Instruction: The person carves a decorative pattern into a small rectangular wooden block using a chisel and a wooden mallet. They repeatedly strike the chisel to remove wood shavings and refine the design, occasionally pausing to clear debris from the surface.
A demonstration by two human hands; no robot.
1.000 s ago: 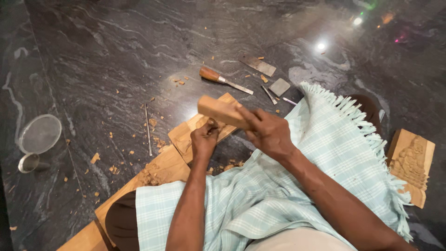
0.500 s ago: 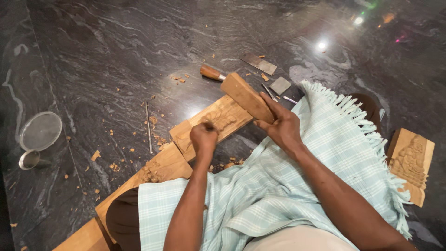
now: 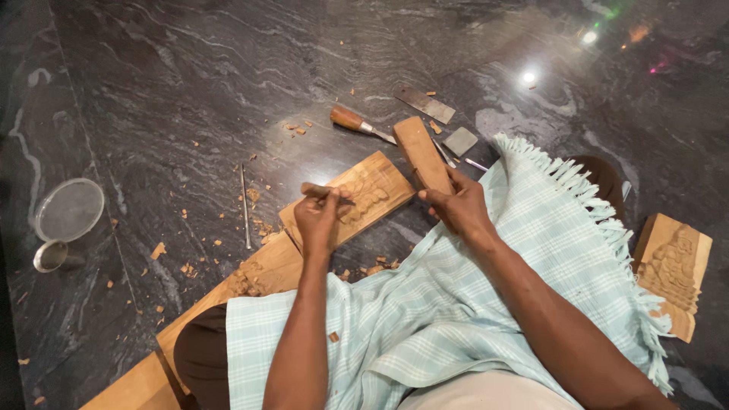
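My left hand (image 3: 319, 220) grips a small chisel (image 3: 315, 189) whose tip rests on the carved relief of a wooden panel (image 3: 364, 197). That panel lies on a longer plank (image 3: 228, 292) across the dark stone floor. My right hand (image 3: 459, 205) holds a wooden mallet block (image 3: 421, 156), raised and tilted up just right of the panel. A pale blue checked cloth (image 3: 456, 304) covers my lap.
On the floor beyond the panel lie a wooden-handled chisel (image 3: 357, 123), a flat metal blade (image 3: 425, 104), a small grey stone (image 3: 460, 141) and a thin metal rod (image 3: 244, 205). A round mesh strainer (image 3: 68, 210) sits at the left. A carved wooden block (image 3: 674, 269) is at the right. Wood chips are scattered about.
The mallet block has swung from lying low over the panel up and to the right, and now stands tilted beside it. My left hand keeps the chisel on the carving.
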